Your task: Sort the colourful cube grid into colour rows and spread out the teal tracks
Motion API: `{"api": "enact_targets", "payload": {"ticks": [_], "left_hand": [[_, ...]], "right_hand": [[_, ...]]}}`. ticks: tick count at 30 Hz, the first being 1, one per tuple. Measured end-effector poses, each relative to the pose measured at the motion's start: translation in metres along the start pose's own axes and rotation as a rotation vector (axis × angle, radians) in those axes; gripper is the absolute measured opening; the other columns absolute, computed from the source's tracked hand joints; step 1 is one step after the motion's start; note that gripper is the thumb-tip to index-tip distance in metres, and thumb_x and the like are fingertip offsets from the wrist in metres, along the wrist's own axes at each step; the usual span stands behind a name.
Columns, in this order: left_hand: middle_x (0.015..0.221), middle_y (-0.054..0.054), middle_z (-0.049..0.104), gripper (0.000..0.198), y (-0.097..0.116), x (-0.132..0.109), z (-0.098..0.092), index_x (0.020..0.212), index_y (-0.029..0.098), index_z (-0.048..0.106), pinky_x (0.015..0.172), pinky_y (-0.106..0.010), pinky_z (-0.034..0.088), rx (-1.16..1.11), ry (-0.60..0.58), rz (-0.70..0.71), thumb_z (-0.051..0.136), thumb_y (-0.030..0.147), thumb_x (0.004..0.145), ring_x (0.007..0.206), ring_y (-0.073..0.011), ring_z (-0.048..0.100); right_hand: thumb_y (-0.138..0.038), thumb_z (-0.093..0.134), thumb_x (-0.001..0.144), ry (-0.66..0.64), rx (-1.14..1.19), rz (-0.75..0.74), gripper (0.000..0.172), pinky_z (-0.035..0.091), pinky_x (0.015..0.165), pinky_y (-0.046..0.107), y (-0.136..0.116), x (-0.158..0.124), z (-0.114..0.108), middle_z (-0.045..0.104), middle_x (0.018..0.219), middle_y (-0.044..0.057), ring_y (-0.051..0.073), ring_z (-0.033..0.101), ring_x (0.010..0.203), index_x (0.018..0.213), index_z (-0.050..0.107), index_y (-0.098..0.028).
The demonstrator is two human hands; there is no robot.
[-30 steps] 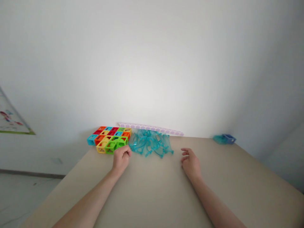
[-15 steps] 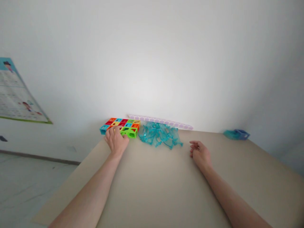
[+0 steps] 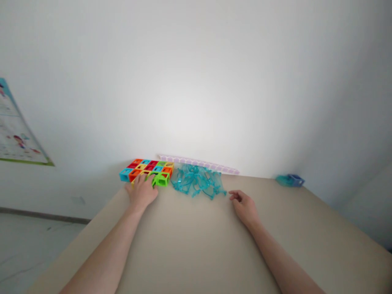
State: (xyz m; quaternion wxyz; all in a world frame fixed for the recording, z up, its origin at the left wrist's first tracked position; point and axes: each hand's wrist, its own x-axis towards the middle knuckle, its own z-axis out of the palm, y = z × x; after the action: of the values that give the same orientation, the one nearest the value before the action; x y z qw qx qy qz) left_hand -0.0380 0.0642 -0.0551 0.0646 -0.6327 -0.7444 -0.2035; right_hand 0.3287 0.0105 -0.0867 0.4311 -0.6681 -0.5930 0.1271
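A flat block of joined hollow cubes in red, orange, yellow, blue and green lies at the back left of the table. My left hand rests against its near edge, fingers spread over the front cubes and thumb beside a green cube. The fingers hide part of the front row. To the right of the cubes lies a heap of translucent teal plastic pieces with open frames. My right hand is just right of this heap, loosely curled with the fingers apart, holding nothing.
A thin lilac patterned strip lies along the wall behind the heap. A blue hollow cube with a teal piece beside it sits at the back right. The white wall bounds the beige table; a poster hangs left.
The view has shifted, so everything appears further left and slightly lower. My right hand has come closer to the teal heap. My left hand's fingers have spread wider at the cubes' near edge.
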Motion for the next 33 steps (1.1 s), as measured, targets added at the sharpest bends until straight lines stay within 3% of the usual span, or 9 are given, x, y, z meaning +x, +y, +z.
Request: {"api": "enact_targets", "payload": {"ticks": [3,11,16,21,23,25,29,31,33], "left_hand": [[0.136,-0.014,0.050,0.046,-0.016,-0.005,-0.014,0.125,0.029,0.057,0.095,-0.069,0.030,0.080,-0.053,-0.006,0.045,0.037,0.081,0.126,-0.0373,0.040],[0.110,-0.013,0.064,0.041,-0.055,-0.059,-0.050,0.111,0.021,0.069,0.087,-0.045,0.045,0.198,-0.037,0.174,0.048,0.041,0.081,0.100,-0.0314,0.058],[0.100,-0.013,0.066,0.042,-0.024,-0.132,-0.068,0.108,0.025,0.072,0.089,-0.048,0.042,0.140,0.010,0.352,0.051,0.050,0.080,0.089,-0.0311,0.057],[0.121,-0.020,0.060,0.069,0.033,-0.179,-0.077,0.127,0.025,0.062,0.097,-0.056,0.037,-0.043,-0.270,0.498,0.055,0.066,0.071,0.115,-0.0433,0.049],[0.122,-0.021,0.059,0.076,0.050,-0.178,-0.084,0.128,0.025,0.060,0.096,-0.057,0.038,-0.134,-0.444,0.580,0.062,0.067,0.064,0.116,-0.0455,0.049],[0.113,-0.014,0.065,0.063,0.059,-0.162,-0.093,0.123,0.034,0.063,0.092,-0.048,0.045,-0.307,-0.601,0.702,0.065,0.061,0.066,0.107,-0.0369,0.057],[0.096,-0.006,0.072,0.042,0.058,-0.095,-0.095,0.112,0.025,0.070,0.084,-0.032,0.050,-0.699,-0.621,0.608,0.048,0.050,0.086,0.091,-0.0231,0.064],[0.091,-0.007,0.073,0.040,0.055,-0.061,-0.079,0.102,0.019,0.072,0.080,-0.031,0.049,-0.817,-0.427,0.529,0.047,0.046,0.087,0.087,-0.0224,0.064],[0.089,-0.008,0.073,0.035,0.054,-0.042,-0.058,0.096,0.017,0.073,0.075,-0.030,0.049,-0.769,-0.423,0.543,0.051,0.043,0.084,0.083,-0.0223,0.065]], "right_hand": [[-0.019,0.043,0.070,0.005,0.000,0.001,0.034,0.045,0.068,0.028,0.001,0.000,0.001,0.069,0.078,0.004,0.017,0.062,0.071,0.093,0.066,-0.017],[-0.023,0.048,0.075,0.045,0.064,0.031,0.026,0.042,0.063,0.027,-0.009,-0.004,0.003,0.065,0.069,0.002,0.016,0.058,0.063,0.091,0.068,-0.019],[-0.023,0.046,0.076,0.065,0.105,0.013,0.025,0.043,0.066,0.029,-0.013,-0.005,0.004,0.065,0.074,0.003,0.016,0.058,0.062,0.090,0.067,-0.018],[-0.027,0.048,0.076,0.033,0.149,-0.079,0.025,0.043,0.065,0.030,-0.021,-0.008,0.000,0.064,0.074,0.004,0.016,0.055,0.062,0.090,0.066,-0.016],[-0.029,0.050,0.078,-0.004,0.176,-0.145,0.026,0.043,0.063,0.028,-0.026,-0.012,-0.002,0.064,0.075,0.004,0.016,0.055,0.063,0.092,0.066,-0.015],[-0.030,0.050,0.080,-0.053,0.199,-0.214,0.026,0.044,0.061,0.026,-0.032,-0.017,-0.004,0.065,0.077,0.003,0.015,0.056,0.065,0.094,0.066,-0.017],[-0.030,0.053,0.082,-0.205,0.238,-0.340,0.025,0.044,0.062,0.024,-0.038,-0.027,-0.003,0.068,0.088,0.004,0.015,0.059,0.074,0.098,0.067,-0.018],[-0.031,0.054,0.083,-0.281,0.232,-0.361,0.025,0.044,0.064,0.025,-0.039,-0.029,-0.003,0.068,0.089,0.004,0.016,0.059,0.076,0.100,0.067,-0.018],[-0.028,0.054,0.083,-0.331,0.192,-0.361,0.023,0.045,0.066,0.026,-0.040,-0.030,-0.005,0.068,0.088,0.004,0.016,0.060,0.076,0.098,0.067,-0.018]]}}
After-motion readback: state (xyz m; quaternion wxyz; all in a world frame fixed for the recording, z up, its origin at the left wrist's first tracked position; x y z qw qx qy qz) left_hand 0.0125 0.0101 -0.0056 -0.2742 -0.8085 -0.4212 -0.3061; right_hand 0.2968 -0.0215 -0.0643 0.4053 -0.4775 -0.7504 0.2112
